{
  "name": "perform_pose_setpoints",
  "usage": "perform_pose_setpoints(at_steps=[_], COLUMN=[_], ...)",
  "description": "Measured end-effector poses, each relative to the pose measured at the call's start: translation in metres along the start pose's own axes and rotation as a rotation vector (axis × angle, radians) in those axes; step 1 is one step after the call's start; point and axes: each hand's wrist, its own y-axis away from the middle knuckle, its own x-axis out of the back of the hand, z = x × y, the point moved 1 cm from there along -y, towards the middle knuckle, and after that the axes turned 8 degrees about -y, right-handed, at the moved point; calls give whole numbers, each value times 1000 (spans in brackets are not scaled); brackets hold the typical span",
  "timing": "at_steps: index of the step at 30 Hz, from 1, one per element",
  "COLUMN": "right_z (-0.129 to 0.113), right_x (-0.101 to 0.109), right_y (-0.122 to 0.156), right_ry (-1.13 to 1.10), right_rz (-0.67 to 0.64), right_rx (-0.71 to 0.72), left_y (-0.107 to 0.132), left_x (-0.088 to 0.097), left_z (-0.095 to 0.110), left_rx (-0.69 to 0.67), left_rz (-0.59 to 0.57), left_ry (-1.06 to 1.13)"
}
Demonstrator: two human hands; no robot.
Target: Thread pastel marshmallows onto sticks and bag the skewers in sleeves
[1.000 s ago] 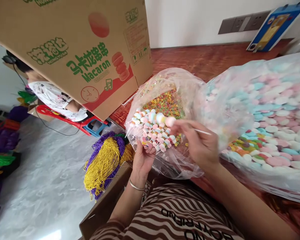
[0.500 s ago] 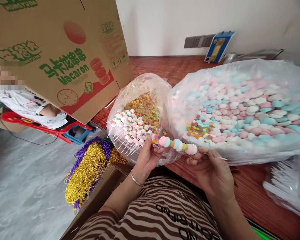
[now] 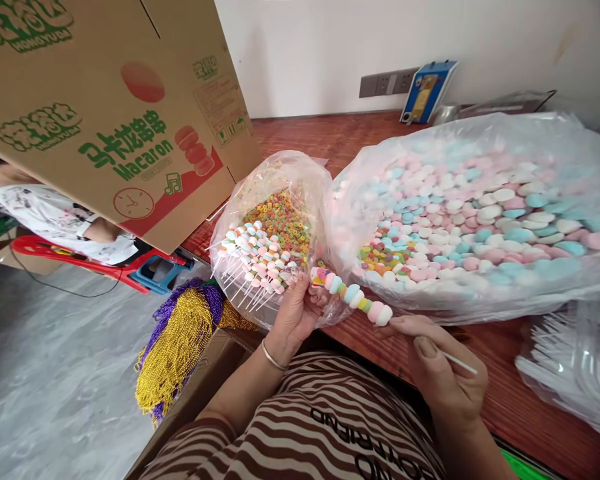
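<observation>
My right hand (image 3: 443,363) is closed round the white stick of a marshmallow skewer (image 3: 353,295), the stick's end poking out past my fingers. Pink, blue and white marshmallows alternate on it with small yellow and green rings. At its far tip a colourful pink-and-yellow piece sits close to my left hand (image 3: 300,303). That hand pinches what looks like a clear plastic wrapper; its edges are hard to make out. Just beyond lies a plastic-lined round container (image 3: 285,163) holding several finished skewers (image 3: 260,257) and many small coloured rings (image 3: 283,213).
A large plastic bag (image 3: 530,127) of loose marshmallows fills the table's right side. Bagged white sticks (image 3: 565,373) lie at the right edge. A tall cardboard box (image 3: 180,73) stands left. Gold and purple bead strands (image 3: 180,347) hang beside the table. Another person's sleeve (image 3: 45,213) shows behind the box.
The skewer's stick end has swung lower and to the right with my right hand, so the skewer slants more steeply. My left hand stays near the tip. The view has shifted slightly.
</observation>
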Motion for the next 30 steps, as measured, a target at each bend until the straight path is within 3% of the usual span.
perform_pose_setpoints(at_steps=[4,7,10,15,18,20,24,27,30], right_z=[-16,-25,-22,-3,5,8,11,15,20], right_x=[7,9,12,9,0,-6,-12,-15,-18], right_y=[-5,-11,-10,5,14,19,26,28,28], right_ry=[166,184,57,-451,-596,-503,26,400,732], right_rz=[-209,-280,-242,-141,-109,-106,-172,-204,-142], right_rx=[162,125,-87,-566,-666,-682,-564,-290,39], left_y=[-3,-6,-10,-15,-16,-16,-14,-13,-13], left_x=[1,2,3,2,0,-1,-5,-8,-13], left_z=[-1,0,4,9,10,10,8,4,0], left_rx=[-87,-149,-189,-235,-244,-232,-191,-175,-168], left_rz=[-11,-8,-7,-7,-29,-46,-76,-55,-24], left_ry=[-111,-194,-267,-292,-274,-264,-283,-293,-273])
